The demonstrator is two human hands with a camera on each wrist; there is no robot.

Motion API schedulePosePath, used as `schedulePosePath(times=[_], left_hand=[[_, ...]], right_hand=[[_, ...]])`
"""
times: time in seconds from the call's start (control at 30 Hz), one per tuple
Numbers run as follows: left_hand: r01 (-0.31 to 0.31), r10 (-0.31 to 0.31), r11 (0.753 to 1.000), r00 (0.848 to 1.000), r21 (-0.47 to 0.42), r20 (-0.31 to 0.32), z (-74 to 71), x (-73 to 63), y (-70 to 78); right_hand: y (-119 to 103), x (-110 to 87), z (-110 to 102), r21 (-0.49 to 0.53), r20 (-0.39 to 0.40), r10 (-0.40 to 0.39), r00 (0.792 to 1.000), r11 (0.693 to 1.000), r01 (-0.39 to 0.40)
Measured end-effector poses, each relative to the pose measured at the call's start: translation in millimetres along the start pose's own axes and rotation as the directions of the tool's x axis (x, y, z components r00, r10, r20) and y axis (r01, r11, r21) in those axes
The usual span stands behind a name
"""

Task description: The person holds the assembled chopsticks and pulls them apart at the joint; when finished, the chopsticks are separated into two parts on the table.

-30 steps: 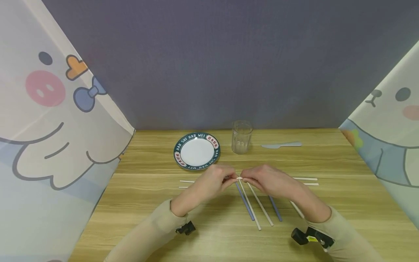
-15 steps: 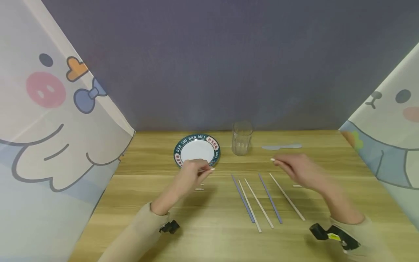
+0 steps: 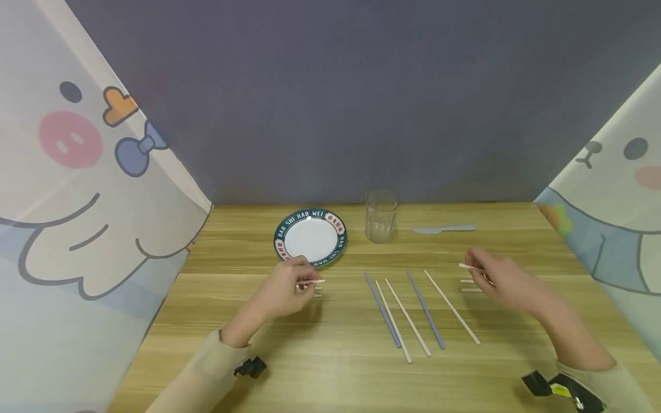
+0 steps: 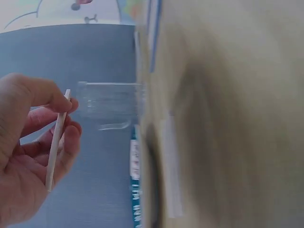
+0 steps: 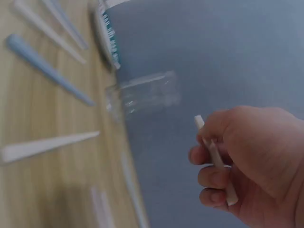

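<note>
My left hand point(image 3: 284, 289) pinches a short white stick point(image 4: 57, 145) between thumb and fingers, just in front of the plate. On the right, my right hand point(image 3: 508, 281) grips another short white stick point(image 5: 216, 156), its tip poking past the thumb. Beneath each hand lie short white sticks, mostly hidden: a left pair point(image 3: 317, 296) and a right pair point(image 3: 470, 290). Between the hands, long thin sticks lie slanted on the table: two blue, such as the blue stick point(image 3: 426, 310), and three white, such as the white stick point(image 3: 452, 307).
A round plate with a dark green lettered rim point(image 3: 280, 235) sits at the back. Right of it stands a clear glass point(image 3: 381, 217), and farther right lies a pale knife point(image 3: 444, 229). A grey wall point(image 3: 361, 103) rises behind the wooden table point(image 3: 330, 373).
The hands were together over the long sticks a second ago, fingertips meeting at a white stick. They have since moved apart, left and right, each carrying a short white stick.
</note>
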State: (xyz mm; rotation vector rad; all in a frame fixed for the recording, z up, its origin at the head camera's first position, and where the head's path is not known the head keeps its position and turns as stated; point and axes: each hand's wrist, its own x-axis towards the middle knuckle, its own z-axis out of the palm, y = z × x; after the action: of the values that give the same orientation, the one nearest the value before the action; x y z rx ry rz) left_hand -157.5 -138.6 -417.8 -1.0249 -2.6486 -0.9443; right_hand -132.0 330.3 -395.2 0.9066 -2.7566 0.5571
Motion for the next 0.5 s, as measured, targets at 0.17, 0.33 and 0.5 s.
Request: schedulePosePath(times=[0.17,0.33,0.5], left_hand=[[0.022,-0.025,1.0,0.989,0.022,0.148,7.0,-14.5,-7.8],[0.04,-0.05,0.998,0.962,0.046,0.268,13.8,-23.5,-18.0],[0.026,-0.039,0.999,0.951,0.048,0.306,19.4,-25.6,-25.4]], right_hand=[[20,-16.4,15,-0.097,-0.062,-0.07,0.996,0.993,0.063],[36,-29.7,27,-0.103,-0.067,-0.083,0.994,0.992,0.076],[46,-39.9,34,-0.11,-0.044,-0.05,0.998,0.993,0.045]])
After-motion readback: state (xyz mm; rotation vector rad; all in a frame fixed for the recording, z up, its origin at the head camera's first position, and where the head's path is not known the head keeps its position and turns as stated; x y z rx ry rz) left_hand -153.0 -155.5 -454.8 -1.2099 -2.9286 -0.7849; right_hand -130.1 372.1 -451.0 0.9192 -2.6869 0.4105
